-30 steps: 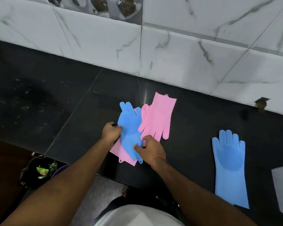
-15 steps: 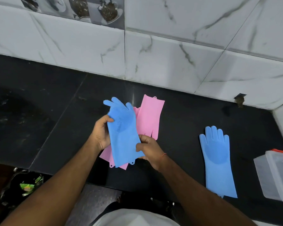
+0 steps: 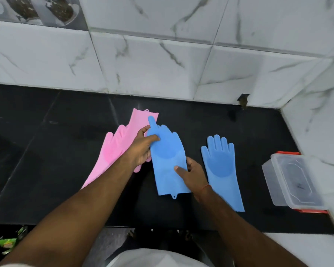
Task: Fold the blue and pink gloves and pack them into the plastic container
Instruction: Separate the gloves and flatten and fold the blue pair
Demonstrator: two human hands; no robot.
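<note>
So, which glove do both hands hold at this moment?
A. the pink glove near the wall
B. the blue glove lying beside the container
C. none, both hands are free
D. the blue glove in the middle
D: the left hand and the right hand both grip the middle blue glove.

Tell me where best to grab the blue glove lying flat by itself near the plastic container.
Pinch the free blue glove at its cuff edge, coming from the near counter side: it lies flat, fingers toward the wall, and the straight cuff points at you, clear of the container.
</note>
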